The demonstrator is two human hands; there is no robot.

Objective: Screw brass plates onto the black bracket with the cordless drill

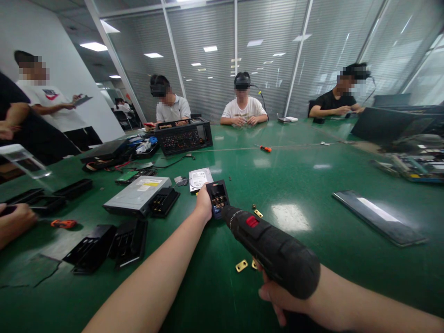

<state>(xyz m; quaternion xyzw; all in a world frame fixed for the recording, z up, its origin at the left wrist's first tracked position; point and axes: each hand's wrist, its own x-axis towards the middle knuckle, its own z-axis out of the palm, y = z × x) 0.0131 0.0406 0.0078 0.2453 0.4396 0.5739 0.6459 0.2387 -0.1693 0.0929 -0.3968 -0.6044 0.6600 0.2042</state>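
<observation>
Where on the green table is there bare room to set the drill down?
Bare green tabletop lies between the small black terminal block, held by the left hand, and the long dark glossy panel. The right hand grips the black electric screwdriver, with brass clips beneath. Left is crowded: silver optical drive, black plastic brackets.

Orange screwdriver point(265, 148) on green table point(312, 185)
</observation>
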